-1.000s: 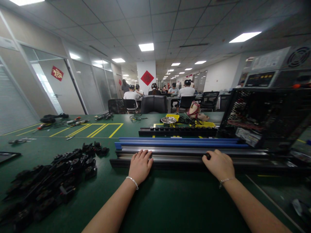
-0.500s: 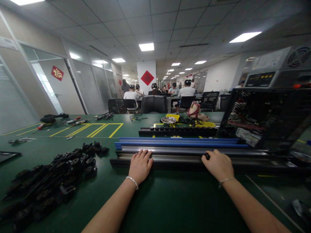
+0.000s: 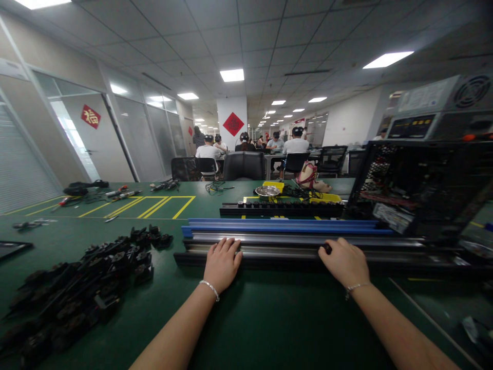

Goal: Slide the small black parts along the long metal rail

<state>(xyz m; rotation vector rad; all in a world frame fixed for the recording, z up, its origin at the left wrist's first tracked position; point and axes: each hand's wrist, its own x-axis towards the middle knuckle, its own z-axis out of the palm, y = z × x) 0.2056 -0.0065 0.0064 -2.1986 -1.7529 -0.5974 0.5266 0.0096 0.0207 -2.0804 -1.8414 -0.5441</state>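
My left hand (image 3: 222, 264) lies flat across the near black rail (image 3: 281, 253), fingers stretched out over its metallic groove. At the same rail, farther right, the fingers of my right hand (image 3: 346, 262) are closed around a small black rounded piece (image 3: 327, 248). Most of that piece is hidden by the fingers, so its kind is unclear. Just behind run a second rail with a shiny channel (image 3: 277, 238) and a long blue rail (image 3: 285, 225), all lying side by side.
A heap of black parts (image 3: 88, 277) spreads over the left of the green table (image 3: 269, 318). Behind the rails stand a black strip holding several small parts (image 3: 281, 208) and a metal bowl (image 3: 267, 191). An open computer case (image 3: 416, 190) borders the right. Several people sit farther back.
My right hand has shifted very slightly left along the rail with the black piece. The left hand looks unmoved.
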